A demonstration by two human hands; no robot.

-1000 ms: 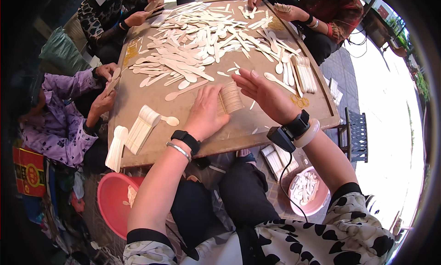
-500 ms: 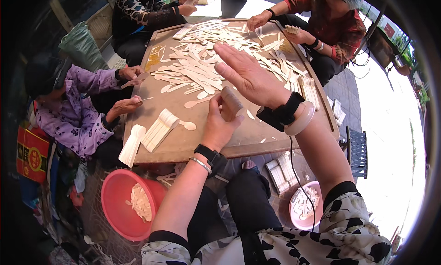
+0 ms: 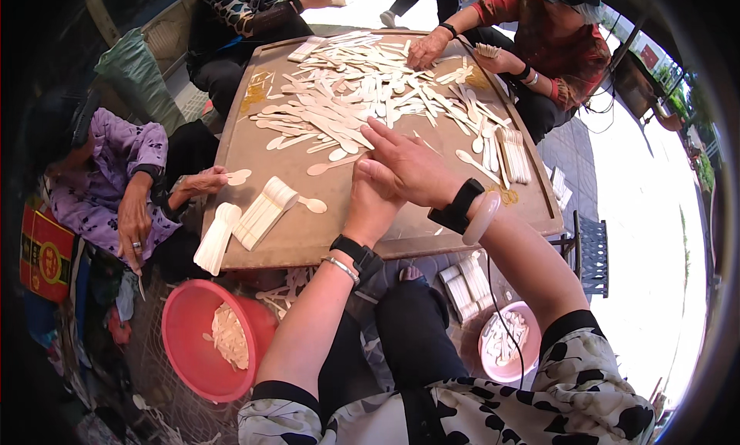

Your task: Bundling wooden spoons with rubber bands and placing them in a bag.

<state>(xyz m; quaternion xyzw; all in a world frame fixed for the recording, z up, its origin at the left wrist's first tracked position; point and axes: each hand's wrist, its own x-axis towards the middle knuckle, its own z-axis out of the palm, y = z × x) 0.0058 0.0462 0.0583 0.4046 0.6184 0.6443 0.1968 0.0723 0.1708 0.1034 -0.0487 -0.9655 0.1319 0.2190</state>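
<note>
Wooden spoons [image 3: 362, 90] lie scattered across the far half of the brown table [image 3: 308, 237]. Right hand [image 3: 408, 167] rests flat, fingers spread, over the left hand [image 3: 370, 202]; whether the left grips anything cannot be told. Gather spoons bowl-aligned before stacking. Sorted stacks [image 3: 262, 210] sit near-left. Outdoors, a red basin [image 3: 200, 345] stands below.

A single head-worn fisheye view looks steeply down and forward; close above the brown table [image 3: 308, 237]; edges bend toward the rim.
</note>
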